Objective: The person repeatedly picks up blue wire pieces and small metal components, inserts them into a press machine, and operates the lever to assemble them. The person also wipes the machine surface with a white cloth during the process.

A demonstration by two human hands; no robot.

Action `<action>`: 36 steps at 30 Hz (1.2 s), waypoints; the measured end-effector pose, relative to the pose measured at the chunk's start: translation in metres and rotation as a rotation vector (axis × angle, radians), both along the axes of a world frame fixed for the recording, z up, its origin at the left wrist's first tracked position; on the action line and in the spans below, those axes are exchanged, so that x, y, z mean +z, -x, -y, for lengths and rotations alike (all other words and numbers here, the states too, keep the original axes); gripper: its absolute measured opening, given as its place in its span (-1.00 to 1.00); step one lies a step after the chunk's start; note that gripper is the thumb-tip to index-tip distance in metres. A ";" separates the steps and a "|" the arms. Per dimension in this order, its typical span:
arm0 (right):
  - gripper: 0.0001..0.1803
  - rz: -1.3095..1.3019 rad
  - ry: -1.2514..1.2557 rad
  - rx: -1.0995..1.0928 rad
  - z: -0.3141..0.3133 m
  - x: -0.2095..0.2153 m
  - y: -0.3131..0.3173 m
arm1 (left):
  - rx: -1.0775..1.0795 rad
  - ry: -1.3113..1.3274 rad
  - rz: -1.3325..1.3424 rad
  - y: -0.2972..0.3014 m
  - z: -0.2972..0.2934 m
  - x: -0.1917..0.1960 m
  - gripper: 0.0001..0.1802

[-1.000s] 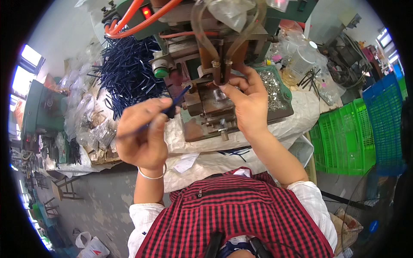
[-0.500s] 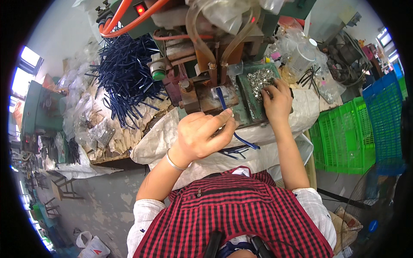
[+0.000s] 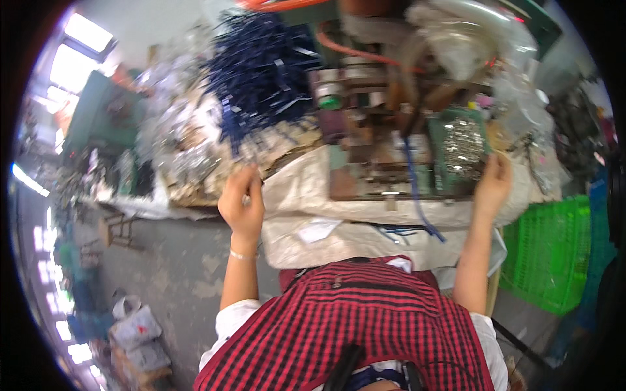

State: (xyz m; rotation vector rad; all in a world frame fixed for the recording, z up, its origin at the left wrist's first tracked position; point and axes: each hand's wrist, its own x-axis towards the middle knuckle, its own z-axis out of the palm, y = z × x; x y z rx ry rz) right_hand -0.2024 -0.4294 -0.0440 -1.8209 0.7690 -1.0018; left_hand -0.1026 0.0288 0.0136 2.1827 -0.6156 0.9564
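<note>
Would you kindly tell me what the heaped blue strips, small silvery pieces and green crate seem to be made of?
The blue strips: perhaps plastic or coated material, smooth, with glossy glints.
The small silvery pieces: probably metal, shiny, judging by their bright sparkle.
The green crate: likely plastic, evenly coloured, with perforated walls.

A checked red-black apron [image 3: 385,303] is worn with white sleeves [image 3: 228,322].
</note>
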 end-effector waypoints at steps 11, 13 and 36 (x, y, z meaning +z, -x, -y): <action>-0.81 0.096 0.038 0.193 -0.025 0.013 -0.045 | 0.252 -0.853 -0.185 -0.128 -0.090 -0.026 -0.67; -0.82 -0.019 0.123 0.110 -0.032 0.022 -0.027 | 0.162 -0.835 -0.150 -0.159 -0.115 -0.055 -0.57; -0.49 0.360 -0.659 0.663 -0.146 0.125 -0.053 | -0.576 -0.001 0.203 0.006 0.106 0.083 -0.79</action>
